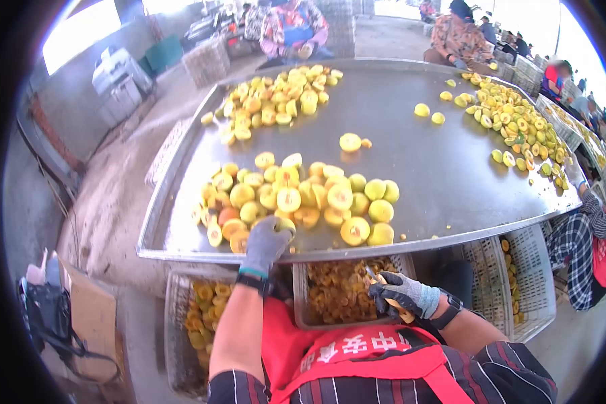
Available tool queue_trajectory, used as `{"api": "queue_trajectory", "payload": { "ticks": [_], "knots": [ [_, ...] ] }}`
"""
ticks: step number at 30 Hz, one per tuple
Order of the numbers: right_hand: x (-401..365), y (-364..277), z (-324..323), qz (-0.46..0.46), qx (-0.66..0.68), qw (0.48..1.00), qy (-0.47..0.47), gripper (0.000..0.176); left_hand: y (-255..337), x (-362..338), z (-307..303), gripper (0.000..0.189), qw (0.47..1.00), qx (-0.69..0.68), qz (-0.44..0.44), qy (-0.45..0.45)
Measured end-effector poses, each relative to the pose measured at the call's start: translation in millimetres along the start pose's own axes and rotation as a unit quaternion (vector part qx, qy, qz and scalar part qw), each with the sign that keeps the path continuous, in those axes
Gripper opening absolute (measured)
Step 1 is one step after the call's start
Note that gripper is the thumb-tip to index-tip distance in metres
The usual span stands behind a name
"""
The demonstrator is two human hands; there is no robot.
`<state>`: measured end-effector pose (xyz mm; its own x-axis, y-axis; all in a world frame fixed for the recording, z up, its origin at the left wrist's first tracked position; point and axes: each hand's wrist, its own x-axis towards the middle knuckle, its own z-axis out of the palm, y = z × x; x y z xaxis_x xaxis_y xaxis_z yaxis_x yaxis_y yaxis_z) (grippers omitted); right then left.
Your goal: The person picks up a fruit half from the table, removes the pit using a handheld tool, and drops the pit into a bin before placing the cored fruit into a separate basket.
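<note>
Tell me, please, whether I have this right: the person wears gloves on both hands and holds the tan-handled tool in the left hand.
Not quite: the head view shows the tan-handled tool in the right hand, not the left hand, which is at the near fruit pile on the metal table. Both hands are gloved, as you say.

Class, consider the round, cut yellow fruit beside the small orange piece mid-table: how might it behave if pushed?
The cut yellow fruit would probably slide easily, since the grey metal tabletop looks smooth and shiny. Its rounded outline suggests it might rock. Its exposed flesh could bruise.
</note>
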<state>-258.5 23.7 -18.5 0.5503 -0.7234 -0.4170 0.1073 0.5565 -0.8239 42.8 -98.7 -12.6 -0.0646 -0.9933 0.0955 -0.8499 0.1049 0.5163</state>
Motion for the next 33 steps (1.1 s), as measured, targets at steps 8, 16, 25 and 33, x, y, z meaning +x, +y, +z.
{"api": "queue_trajectory", "payload": {
  "ticks": [8, 16, 25, 33],
  "knots": [
    [27.5, -39.5, 30.7, -0.141, 0.115, 0.983, 0.038, 0.032, 88.8, -77.6, 9.0, 0.039, 0.703, -0.694, -0.057, -0.144],
    [20.3, -38.5, 46.2, -0.153, 0.115, 0.981, -0.044, 0.029, 68.3, -105.5, 42.0, 0.045, 0.585, -0.770, -0.144, -0.208],
    [-71.5, -125.2, 95.0, -0.439, -0.023, 0.871, 0.219, 0.041, 68.9, -104.3, -8.4, 0.054, 0.611, -0.769, -0.120, -0.146],
    [-68.9, -148.4, 81.4, -0.583, 0.213, 0.750, 0.230, 0.055, 66.0, -106.0, -7.2, 0.066, 0.649, -0.749, -0.061, -0.123]
  ]
}}
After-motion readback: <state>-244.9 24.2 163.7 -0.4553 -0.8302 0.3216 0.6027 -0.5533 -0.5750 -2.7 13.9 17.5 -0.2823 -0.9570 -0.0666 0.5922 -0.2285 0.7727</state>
